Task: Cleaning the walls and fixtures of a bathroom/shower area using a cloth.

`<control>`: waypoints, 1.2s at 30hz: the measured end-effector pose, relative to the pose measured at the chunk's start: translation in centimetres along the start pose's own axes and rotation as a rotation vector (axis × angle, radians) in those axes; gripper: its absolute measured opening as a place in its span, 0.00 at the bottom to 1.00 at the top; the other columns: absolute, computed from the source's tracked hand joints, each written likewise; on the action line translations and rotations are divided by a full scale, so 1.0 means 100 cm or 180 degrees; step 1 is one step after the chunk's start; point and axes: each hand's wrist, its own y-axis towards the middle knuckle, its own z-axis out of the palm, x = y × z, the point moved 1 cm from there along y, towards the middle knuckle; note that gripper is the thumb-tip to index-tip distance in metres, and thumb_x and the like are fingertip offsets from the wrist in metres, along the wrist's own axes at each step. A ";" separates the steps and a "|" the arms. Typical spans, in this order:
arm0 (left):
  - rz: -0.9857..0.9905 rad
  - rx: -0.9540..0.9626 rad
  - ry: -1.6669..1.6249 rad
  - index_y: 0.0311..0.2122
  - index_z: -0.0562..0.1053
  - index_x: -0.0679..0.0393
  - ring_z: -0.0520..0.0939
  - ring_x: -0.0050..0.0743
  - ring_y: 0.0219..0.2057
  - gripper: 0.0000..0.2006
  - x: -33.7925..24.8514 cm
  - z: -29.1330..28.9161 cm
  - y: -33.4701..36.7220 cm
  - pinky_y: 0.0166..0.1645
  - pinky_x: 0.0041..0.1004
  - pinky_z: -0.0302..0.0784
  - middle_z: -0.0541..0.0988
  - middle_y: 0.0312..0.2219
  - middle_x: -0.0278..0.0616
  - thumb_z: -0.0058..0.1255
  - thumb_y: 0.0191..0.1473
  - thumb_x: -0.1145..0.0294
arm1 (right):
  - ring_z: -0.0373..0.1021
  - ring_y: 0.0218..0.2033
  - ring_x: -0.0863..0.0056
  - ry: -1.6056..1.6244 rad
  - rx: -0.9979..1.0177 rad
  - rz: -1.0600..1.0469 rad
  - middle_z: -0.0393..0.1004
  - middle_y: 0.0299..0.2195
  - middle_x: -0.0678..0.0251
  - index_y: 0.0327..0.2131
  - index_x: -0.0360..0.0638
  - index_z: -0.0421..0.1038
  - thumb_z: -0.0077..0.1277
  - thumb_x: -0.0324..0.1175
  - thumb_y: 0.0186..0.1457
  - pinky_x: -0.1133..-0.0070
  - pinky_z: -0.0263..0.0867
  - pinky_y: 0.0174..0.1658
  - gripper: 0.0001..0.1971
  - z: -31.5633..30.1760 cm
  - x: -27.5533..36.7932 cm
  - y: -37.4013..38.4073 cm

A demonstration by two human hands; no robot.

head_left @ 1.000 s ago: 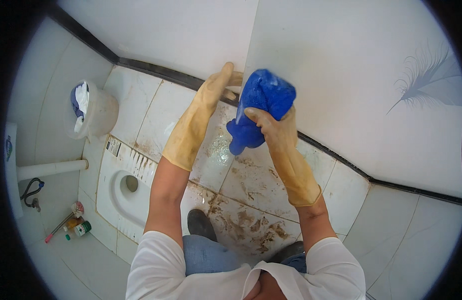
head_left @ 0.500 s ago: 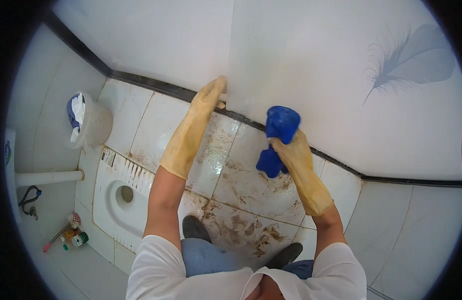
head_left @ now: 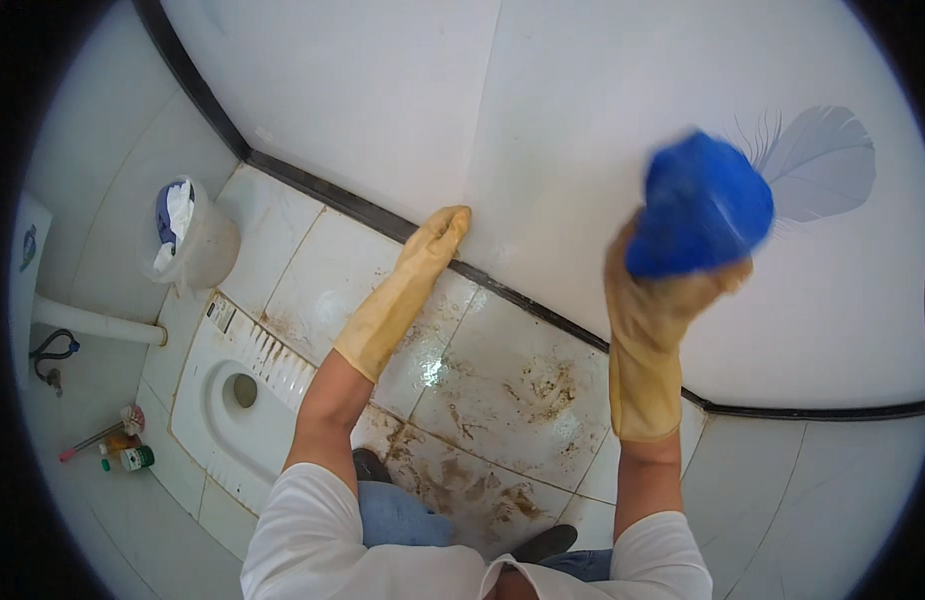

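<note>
Blue cloth [head_left: 701, 205] is held up by the right hand [head_left: 675, 300] in front of the white panel [head_left: 583, 110], beside the printed feather [head_left: 828, 165] and off the stained floor [head_left: 523, 400]. It is gripped from below, the fingers being partly hidden and blurred, apparently so that its folds are kept together. The left hand [head_left: 438, 238] is set at the panel's seam [head_left: 486, 90], near the black strip [head_left: 328, 198]; its fingers are curled, but whether an edge is grasped cannot be told. It seems to be placed there for steadiness. Yellow gloves [head_left: 383, 320] are worn, presumably so that skin is shielded from grime. The cloth is bunched into a rounded lump, deep blue and slightly mottled; its outline is blurred, and whether it is wet cannot be told.
</note>
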 end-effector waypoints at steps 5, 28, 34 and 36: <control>-0.0018 0.0124 -0.0422 0.56 0.72 0.61 0.76 0.29 0.36 0.36 0.001 -0.001 0.002 0.41 0.32 0.74 0.79 0.42 0.43 0.46 0.59 0.35 | 0.69 0.38 0.59 -0.2554 0.0654 -0.1785 0.74 0.34 0.64 0.28 0.51 0.78 0.56 0.33 0.45 0.61 0.62 0.35 0.04 0.066 0.043 -0.001; -0.0015 -0.0093 -0.0493 0.58 0.70 0.64 0.80 0.39 0.42 0.43 0.006 0.004 0.007 0.42 0.31 0.76 0.78 0.48 0.48 0.40 0.58 0.29 | 0.69 0.37 0.59 -0.2756 0.0948 -0.1608 0.72 0.35 0.59 0.29 0.48 0.75 0.56 0.27 0.39 0.64 0.65 0.30 0.08 0.054 0.107 0.072; 0.0488 0.0050 -0.0474 0.60 0.69 0.60 0.81 0.35 0.29 0.40 0.045 -0.009 0.027 0.37 0.32 0.77 0.79 0.45 0.47 0.36 0.60 0.31 | 0.73 0.40 0.59 -0.2428 0.2452 -0.0720 0.75 0.38 0.64 0.36 0.51 0.77 0.56 0.27 0.43 0.65 0.72 0.35 0.13 0.106 0.050 -0.005; 0.0401 0.0113 -0.0540 0.59 0.69 0.60 0.81 0.35 0.30 0.39 0.030 0.004 0.030 0.38 0.32 0.77 0.79 0.45 0.47 0.37 0.60 0.32 | 0.72 0.40 0.59 -0.2508 0.2509 -0.0919 0.75 0.39 0.64 0.36 0.51 0.77 0.55 0.27 0.44 0.65 0.72 0.35 0.13 0.091 0.041 -0.018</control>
